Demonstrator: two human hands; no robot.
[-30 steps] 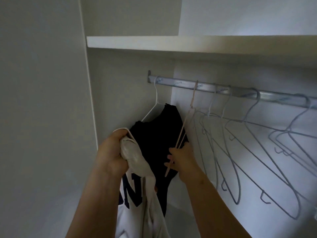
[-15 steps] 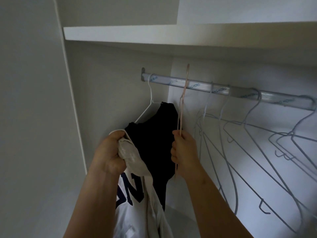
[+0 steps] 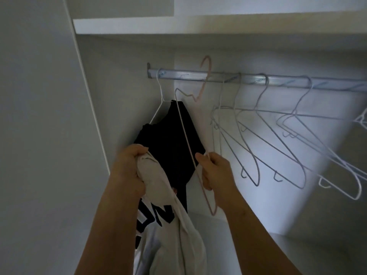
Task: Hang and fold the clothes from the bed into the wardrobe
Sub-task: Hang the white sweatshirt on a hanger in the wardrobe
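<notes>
Now, left hand [image 3: 129, 167]: fingers clenched round bunched white shirt [image 3: 168, 235], 7 o'clock.
Right hand [image 3: 214, 169]: fingers pinching wire of pink hanger [image 3: 185, 130], 4 o'clock of black garment [image 3: 170, 143].
Pink hanger: hook crossing rail [image 3: 248, 78], 12 o'clock.

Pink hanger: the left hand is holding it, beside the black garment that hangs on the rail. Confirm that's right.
Not quite. The head view shows the right hand gripping the pink hanger; the left hand holds a white shirt. The rest stands: it is beside the black garment that hangs on the rail.
</notes>
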